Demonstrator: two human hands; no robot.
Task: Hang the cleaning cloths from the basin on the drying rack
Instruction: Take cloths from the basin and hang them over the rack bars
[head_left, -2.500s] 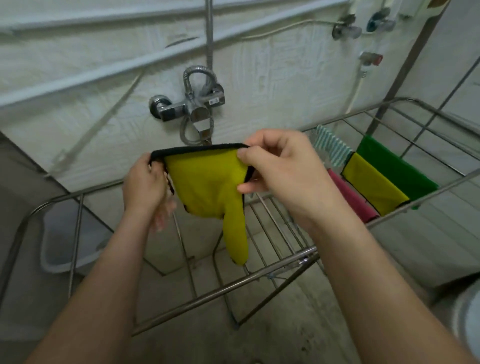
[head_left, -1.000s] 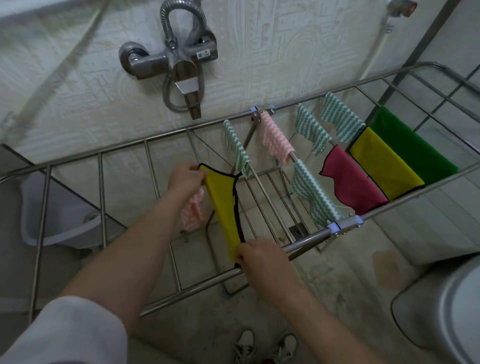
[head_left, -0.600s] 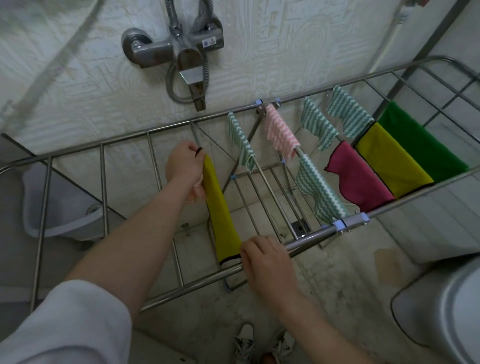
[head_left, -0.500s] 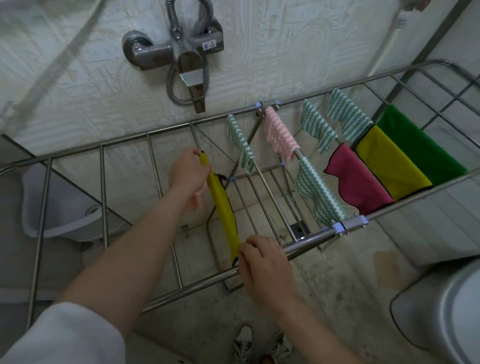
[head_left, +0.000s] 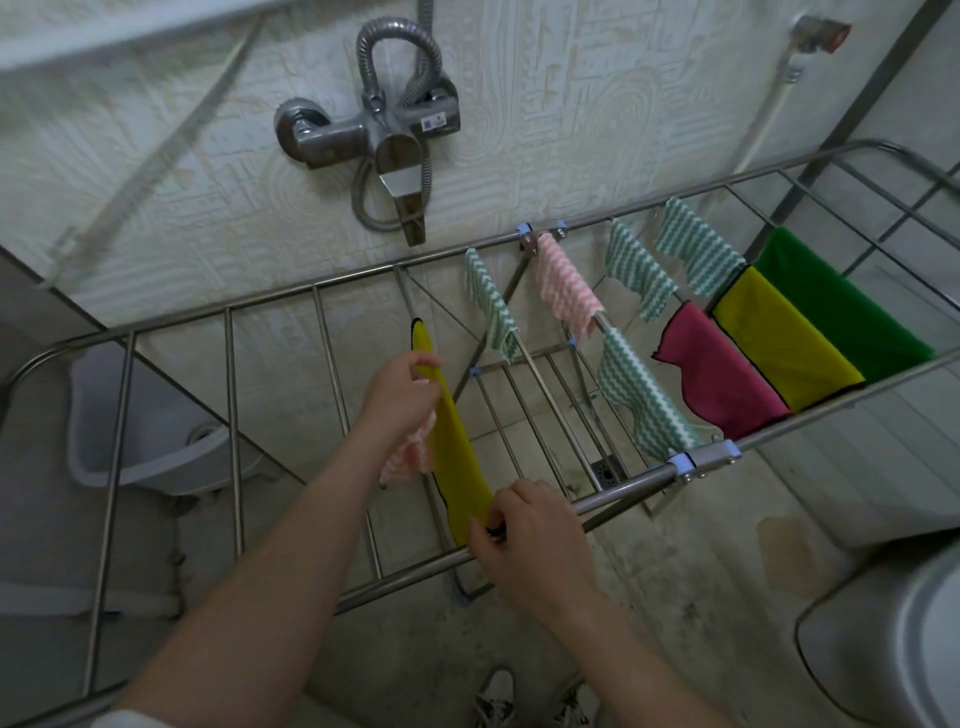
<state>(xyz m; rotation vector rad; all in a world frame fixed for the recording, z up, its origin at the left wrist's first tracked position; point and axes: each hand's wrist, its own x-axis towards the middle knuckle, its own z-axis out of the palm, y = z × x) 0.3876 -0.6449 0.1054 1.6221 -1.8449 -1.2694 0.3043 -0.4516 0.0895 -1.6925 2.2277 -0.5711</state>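
A yellow cloth with black edging (head_left: 457, 457) lies lengthwise over a rod of the steel drying rack (head_left: 613, 496). My left hand (head_left: 397, 392) pinches it near its far end and also holds a pink-and-white striped cloth (head_left: 410, 457) that dangles below. My right hand (head_left: 524, 535) grips the yellow cloth's near end by the rack's front rail. The white basin (head_left: 140, 431) sits on the floor under the rack at the left.
Further right on the rack hang several striped green cloths (head_left: 644, 400), a pink striped one (head_left: 563, 283), then magenta (head_left: 722, 379), yellow (head_left: 784, 338) and green (head_left: 841, 306) cloths. A shower mixer (head_left: 379, 130) juts from the wall. A grey bin (head_left: 893, 639) stands at the lower right.
The yellow cloth came down from chest height onto a rack rod. In the last half second both hands have spread it along the rod, its far end now past my left hand.
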